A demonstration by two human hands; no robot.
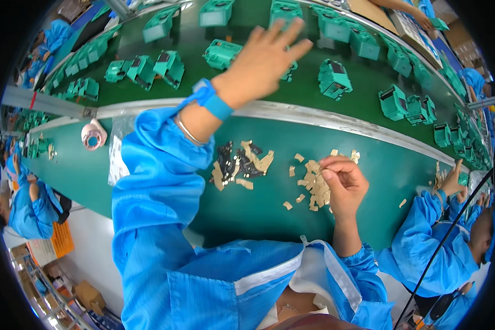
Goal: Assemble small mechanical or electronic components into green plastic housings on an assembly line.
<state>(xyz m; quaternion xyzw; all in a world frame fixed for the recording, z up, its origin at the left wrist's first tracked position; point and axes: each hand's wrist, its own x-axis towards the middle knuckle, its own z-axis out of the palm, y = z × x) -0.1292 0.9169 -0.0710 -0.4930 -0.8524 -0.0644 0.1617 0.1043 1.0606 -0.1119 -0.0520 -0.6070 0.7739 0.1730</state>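
My left hand [264, 63] is stretched out over the dark green belt with its fingers spread, holding nothing. It partly covers a green plastic housing [223, 53] by its wrist side; another behind the hand is mostly hidden. My right hand [347, 187] is above a heap of small beige pieces [316, 184] on the green tabletop [280, 212]. Its thumb and forefinger are pinched together; what is between them, if anything, is too small to make out. Left of that heap lies a pile of black and beige scraps [239, 165].
A metal rail [313, 116] divides the tabletop from the belt, where several green housings [334, 80] stand in rows. A pink and white tape roll [93, 136] and a clear plastic bag [118, 157] lie at left. A co-worker in blue [432, 247] sits close on my right.
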